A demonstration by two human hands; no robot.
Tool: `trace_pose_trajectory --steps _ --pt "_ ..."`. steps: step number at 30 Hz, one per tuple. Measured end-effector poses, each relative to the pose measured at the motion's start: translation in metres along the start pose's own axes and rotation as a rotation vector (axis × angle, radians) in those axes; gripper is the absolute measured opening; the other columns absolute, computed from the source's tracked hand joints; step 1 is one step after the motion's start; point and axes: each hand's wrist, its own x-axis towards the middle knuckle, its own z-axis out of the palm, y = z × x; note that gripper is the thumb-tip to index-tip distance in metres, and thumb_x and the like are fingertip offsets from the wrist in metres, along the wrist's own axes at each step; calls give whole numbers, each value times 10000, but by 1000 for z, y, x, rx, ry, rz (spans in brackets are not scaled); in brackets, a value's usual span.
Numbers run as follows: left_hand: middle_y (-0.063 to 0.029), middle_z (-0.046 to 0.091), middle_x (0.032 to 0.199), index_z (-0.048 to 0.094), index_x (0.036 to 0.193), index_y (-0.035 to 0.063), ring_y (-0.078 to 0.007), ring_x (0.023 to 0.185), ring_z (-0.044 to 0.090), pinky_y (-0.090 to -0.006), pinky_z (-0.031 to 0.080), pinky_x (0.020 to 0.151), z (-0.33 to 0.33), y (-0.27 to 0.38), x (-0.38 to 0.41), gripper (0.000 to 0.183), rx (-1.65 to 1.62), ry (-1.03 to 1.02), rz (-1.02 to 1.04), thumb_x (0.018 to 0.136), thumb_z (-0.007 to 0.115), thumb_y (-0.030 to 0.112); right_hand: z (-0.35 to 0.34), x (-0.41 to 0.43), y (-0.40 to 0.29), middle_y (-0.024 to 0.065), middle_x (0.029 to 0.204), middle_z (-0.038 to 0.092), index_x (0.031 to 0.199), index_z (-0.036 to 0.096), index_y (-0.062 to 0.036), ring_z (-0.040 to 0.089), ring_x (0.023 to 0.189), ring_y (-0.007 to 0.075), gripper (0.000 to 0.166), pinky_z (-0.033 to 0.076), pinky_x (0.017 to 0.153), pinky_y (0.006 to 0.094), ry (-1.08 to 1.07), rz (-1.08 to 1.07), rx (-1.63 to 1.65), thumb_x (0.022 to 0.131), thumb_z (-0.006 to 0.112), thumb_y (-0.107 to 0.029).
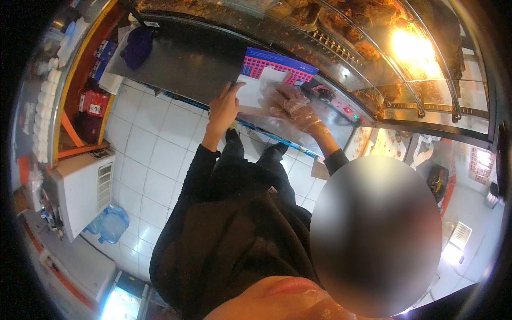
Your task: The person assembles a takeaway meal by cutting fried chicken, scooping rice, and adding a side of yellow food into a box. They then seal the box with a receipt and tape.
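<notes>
A paperboard box (250, 95) lies on the metal counter before me, its white inside facing up. The box's raised lid (264, 64) is printed in purple and pink and leans towards the display case. My left hand (225, 106) is bare and holds the box's left edge with its fingertips. My right hand (295, 107), in a clear plastic glove, is over the right part of the box, next to a pale flap or sheet (274, 76). Blur and the glove's glare hide whether its fingers hold anything.
A heated glass case (360, 52) with browned food stands behind the counter (192, 50). A control knob (325, 94) sits right of the box. A dark purple cloth-like item (137, 48) lies far left. Shelves (80, 80) and a water bottle (112, 224) are at left.
</notes>
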Motion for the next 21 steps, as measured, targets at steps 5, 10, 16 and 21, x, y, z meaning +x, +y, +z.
trace_pose_trajectory --steps 5,10,16,21 --pt "-159 546 1270 528 1259 254 -374 1056 593 -479 504 837 -9 -20 23 450 -2 -21 20 849 553 71 -42 -18 -8 119 1310 525 1258 553 -117 496 1208 293 423 377 1046 400 310 164 655 863 656 -228" --pt "-133 589 1080 594 1120 183 -354 988 591 -447 489 828 -22 -11 40 245 -82 161 171 878 573 151 -80 -73 -22 100 1077 643 1121 624 -33 590 1032 261 249 409 973 354 867 521 610 910 621 -166" --pt "-88 571 932 590 950 55 -273 945 563 -386 441 803 -45 59 44 125 -380 302 365 947 525 162 -228 -89 -40 128 1046 654 1041 626 -1 607 950 213 222 465 851 329 1268 418 -421 974 506 -175" --pt "-98 595 947 618 917 57 -276 947 556 -376 427 837 -41 128 54 122 -464 222 649 939 529 136 -321 -110 3 137 1189 616 1171 635 -103 552 1152 289 280 403 1002 381 1187 539 -551 964 485 -219"
